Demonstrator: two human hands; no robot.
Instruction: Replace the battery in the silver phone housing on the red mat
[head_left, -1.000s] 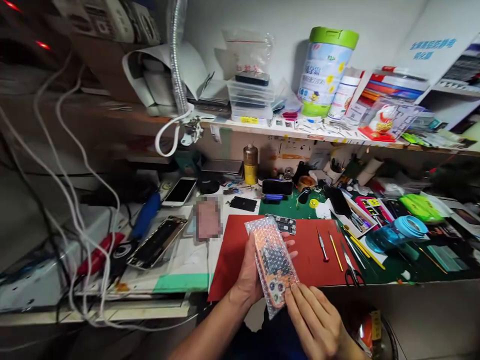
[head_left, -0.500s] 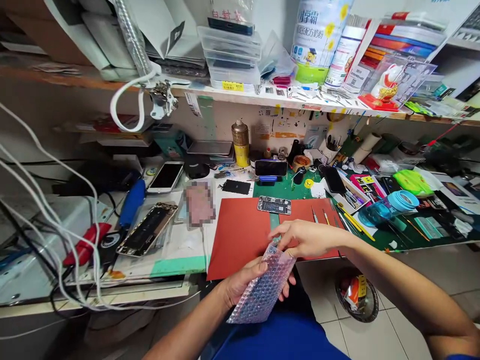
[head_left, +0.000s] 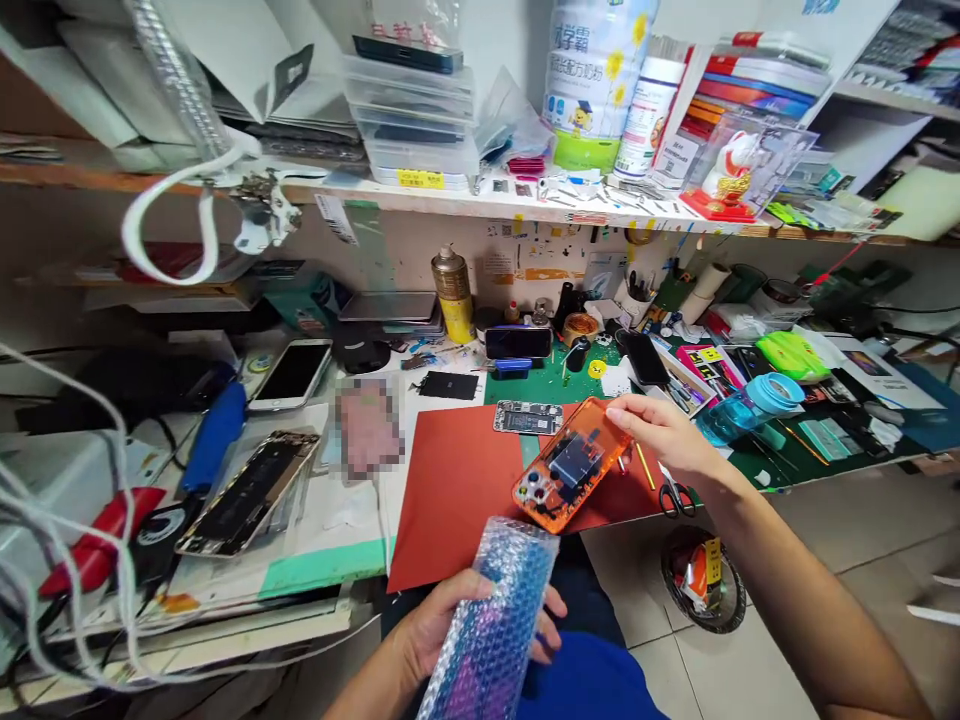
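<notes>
My left hand [head_left: 461, 615] is wrapped round a bubble-wrap bag [head_left: 499, 610], its open end pointing up and away from me; pinkish and blue tints show through. Just beyond that end, my right hand [head_left: 660, 430] pinches the upper corner of an orange phone housing [head_left: 574, 465]. The housing is tilted, with round camera openings at its lower left and a dark panel in the middle. Its lower edge is close to the bag's mouth; whether they touch I cannot tell. Behind it, an opened phone with its battery showing [head_left: 529, 418] lies on the red mat [head_left: 450, 490].
To the left are a gutted phone frame [head_left: 251, 490], a white phone [head_left: 291, 373] and loose white cables [head_left: 124, 560]. Scissors [head_left: 676, 495] and a blue bottle [head_left: 754, 405] lie to the right. A loaded shelf [head_left: 540, 205] overhangs the bench. A bin [head_left: 705, 580] stands on the floor.
My right hand has drawn the orange phone housing out of the bubble-wrap bag, moving up and right. The bag in my left hand has come lower. The view has shifted to the right.
</notes>
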